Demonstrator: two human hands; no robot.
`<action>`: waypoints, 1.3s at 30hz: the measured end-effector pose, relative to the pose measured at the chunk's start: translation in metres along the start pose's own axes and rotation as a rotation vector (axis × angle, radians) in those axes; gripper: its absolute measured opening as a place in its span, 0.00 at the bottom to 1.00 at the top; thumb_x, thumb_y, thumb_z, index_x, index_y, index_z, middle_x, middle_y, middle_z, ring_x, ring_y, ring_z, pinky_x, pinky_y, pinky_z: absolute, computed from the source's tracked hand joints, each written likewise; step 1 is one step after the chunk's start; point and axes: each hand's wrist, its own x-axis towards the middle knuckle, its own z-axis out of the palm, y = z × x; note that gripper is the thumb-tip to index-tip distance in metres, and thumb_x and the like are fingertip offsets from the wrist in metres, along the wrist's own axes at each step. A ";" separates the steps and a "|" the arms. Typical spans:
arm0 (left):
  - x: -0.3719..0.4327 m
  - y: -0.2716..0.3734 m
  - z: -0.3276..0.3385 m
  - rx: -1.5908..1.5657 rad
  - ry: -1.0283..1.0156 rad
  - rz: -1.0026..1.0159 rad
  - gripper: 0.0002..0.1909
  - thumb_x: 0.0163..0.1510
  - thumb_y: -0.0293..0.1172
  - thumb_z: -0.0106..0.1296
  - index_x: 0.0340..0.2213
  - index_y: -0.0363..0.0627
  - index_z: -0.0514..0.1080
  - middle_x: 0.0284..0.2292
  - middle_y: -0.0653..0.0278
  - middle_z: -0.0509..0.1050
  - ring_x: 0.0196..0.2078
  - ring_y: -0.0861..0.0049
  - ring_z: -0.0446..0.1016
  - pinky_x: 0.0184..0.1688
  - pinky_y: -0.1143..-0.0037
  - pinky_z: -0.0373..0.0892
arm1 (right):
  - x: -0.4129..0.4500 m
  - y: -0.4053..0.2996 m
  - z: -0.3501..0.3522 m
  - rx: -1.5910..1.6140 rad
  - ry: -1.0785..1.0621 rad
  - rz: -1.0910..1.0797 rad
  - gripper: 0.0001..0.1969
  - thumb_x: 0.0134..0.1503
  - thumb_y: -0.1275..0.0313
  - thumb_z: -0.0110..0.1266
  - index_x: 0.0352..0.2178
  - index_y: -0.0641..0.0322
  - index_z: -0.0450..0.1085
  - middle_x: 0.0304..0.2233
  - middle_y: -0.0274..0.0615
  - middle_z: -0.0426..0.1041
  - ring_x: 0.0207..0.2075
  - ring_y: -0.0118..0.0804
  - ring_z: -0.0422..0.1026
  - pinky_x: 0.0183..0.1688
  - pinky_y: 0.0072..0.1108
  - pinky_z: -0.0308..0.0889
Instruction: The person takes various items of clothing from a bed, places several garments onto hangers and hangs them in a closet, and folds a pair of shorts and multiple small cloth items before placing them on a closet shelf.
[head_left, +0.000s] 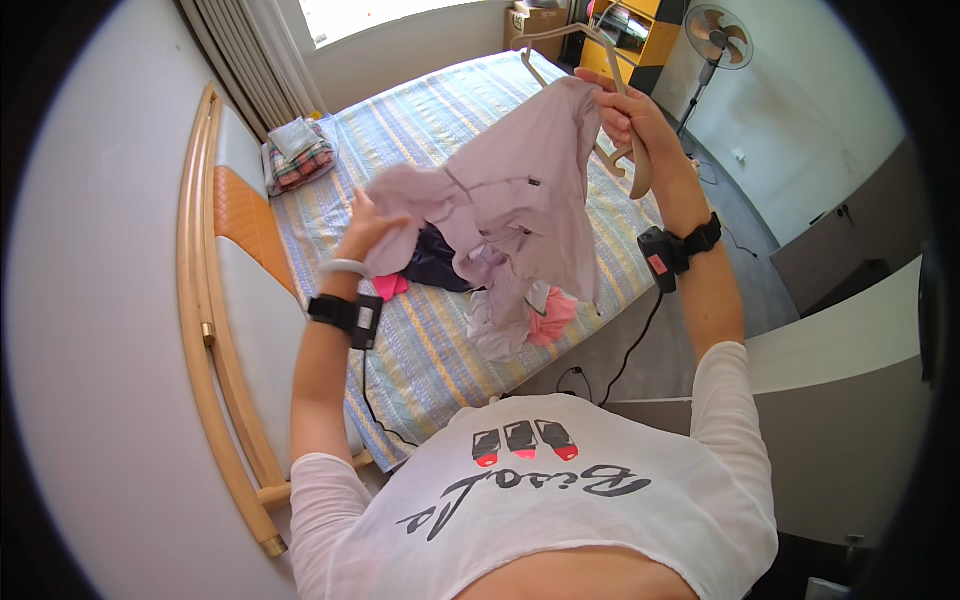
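A pale lilac garment (517, 172) is stretched between my two hands above the bed, with a small dark tag on its fabric. On the left, my left hand (367, 229) grips one end, thumb in front and some fingers hidden by cloth. My right hand (634, 120) is higher up at the right and holds a beige clothes hanger (616, 64) along with the garment's upper corner. Most of the hanger lies outside the cloth. Beneath the garment, dark clothing (439, 262), a bright pink cloth (390, 286) and a salmon-pink cloth (553, 316) rest on the bed.
The bed (420, 367) has a striped quilted cover and a wooden headboard (196, 300) at the left. Folded clothes (300, 154) are stacked near it. A standing fan (718, 37) and a yellow-black shelf unit (634, 37) stand at the back right. Cables (637, 345) hang from both wrist devices.
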 end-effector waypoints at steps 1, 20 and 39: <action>-0.014 0.003 0.043 0.155 -0.052 0.057 0.70 0.36 0.49 0.72 0.62 0.20 0.36 0.59 0.23 0.50 0.63 0.40 0.54 0.63 0.61 0.57 | -0.006 -0.006 -0.001 0.021 0.008 -0.010 0.21 0.66 0.75 0.43 0.59 0.68 0.59 0.13 0.24 0.58 0.11 0.14 0.56 0.14 0.08 0.54; -0.010 0.139 0.043 -1.768 -0.559 0.182 0.18 0.59 0.29 0.50 0.51 0.44 0.69 0.45 0.63 0.75 0.47 0.73 0.74 0.51 0.74 0.71 | -0.088 -0.092 -0.017 0.194 0.379 -0.366 0.22 0.67 0.73 0.42 0.61 0.66 0.57 0.16 0.27 0.61 0.11 0.15 0.56 0.12 0.06 0.55; -0.103 0.124 0.271 -1.256 -1.000 -0.548 0.44 0.61 0.61 0.42 0.60 0.29 0.54 0.59 0.43 0.61 0.63 0.56 0.61 0.66 0.64 0.56 | -0.160 -0.067 -0.034 -0.109 0.385 -0.036 0.19 0.68 0.72 0.41 0.58 0.68 0.61 0.11 0.23 0.63 0.08 0.13 0.58 0.10 0.06 0.53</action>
